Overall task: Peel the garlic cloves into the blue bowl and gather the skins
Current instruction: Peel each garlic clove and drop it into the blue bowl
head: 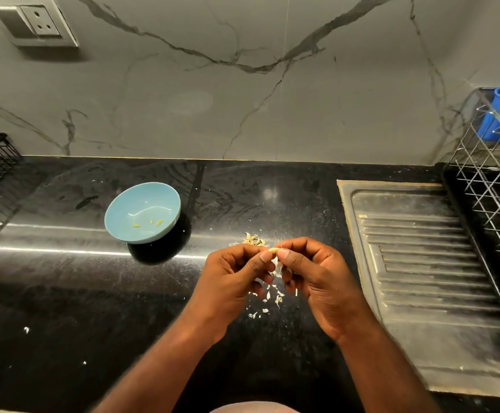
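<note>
A garlic clove (pixel 273 250) is pinched between the fingertips of the left hand (pixel 233 281) and right hand (pixel 320 283), over the black counter (pixel 64 293). Loose skins (pixel 269 296) lie under the hands. The blue bowl (pixel 141 201), farther left, holds a few peeled cloves (pixel 159 222)
</note>
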